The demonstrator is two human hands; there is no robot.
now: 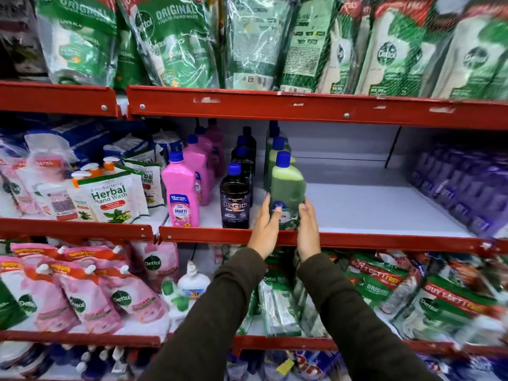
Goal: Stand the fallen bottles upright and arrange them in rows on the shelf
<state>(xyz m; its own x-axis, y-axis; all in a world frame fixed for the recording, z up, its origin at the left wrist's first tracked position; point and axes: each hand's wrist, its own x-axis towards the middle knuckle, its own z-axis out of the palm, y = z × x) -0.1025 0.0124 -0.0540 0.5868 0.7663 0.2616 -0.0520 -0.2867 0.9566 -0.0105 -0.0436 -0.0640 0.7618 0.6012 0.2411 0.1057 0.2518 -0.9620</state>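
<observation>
Two bare hands, left hand (264, 232) and right hand (308, 232), no rings, watch or gloves visible. Both arms in long dark olive-brown sleeves (357, 320), plain knit-looking fabric, cuffs snug at wrists, no logos or markings.

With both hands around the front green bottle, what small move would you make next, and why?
Probably nudge the green bottle slightly back and square it with the green row behind. The left hand and right hand flank its base at the shelf's red front lip. It stands upright already, level with the front dark bottle and pink bottle, so only alignment seems left before letting go.
</observation>
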